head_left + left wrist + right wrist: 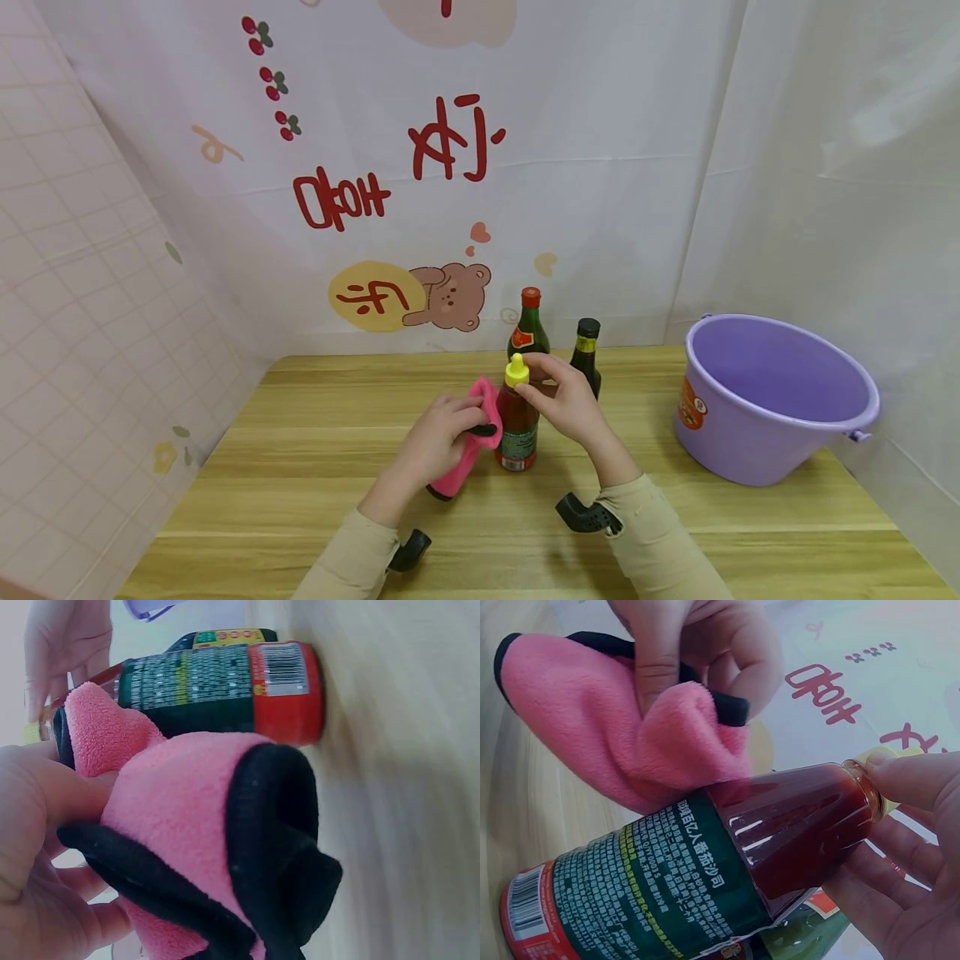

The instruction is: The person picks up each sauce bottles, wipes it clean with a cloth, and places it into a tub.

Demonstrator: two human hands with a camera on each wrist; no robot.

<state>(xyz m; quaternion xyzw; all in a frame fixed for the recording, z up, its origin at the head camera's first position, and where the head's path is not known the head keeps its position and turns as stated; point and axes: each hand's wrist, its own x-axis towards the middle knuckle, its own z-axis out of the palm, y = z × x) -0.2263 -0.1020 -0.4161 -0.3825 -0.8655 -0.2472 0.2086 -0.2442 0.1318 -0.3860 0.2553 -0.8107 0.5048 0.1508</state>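
A sauce bottle (pixel 517 429) with dark red contents, a green and red label and a yellow nozzle cap (pixel 517 371) stands upright on the wooden table. My right hand (pixel 562 396) pinches it at the cap and neck between thumb and fingers. In my left hand (pixel 442 429) is a bunched pink cloth (pixel 187 780) with black edging, gripped between thumb and fingers. The cloth lies against the bottle's side in the right wrist view, and part of it hangs down toward the table.
Just behind stand a green bottle with a red cap (pixel 531 297) and a dark bottle with a black cap (pixel 587 350). A purple bucket (pixel 738 446) sits at the table's right. A printed white curtain (pixel 600 208) hangs along the back edge of the wooden table (pixel 315 467).
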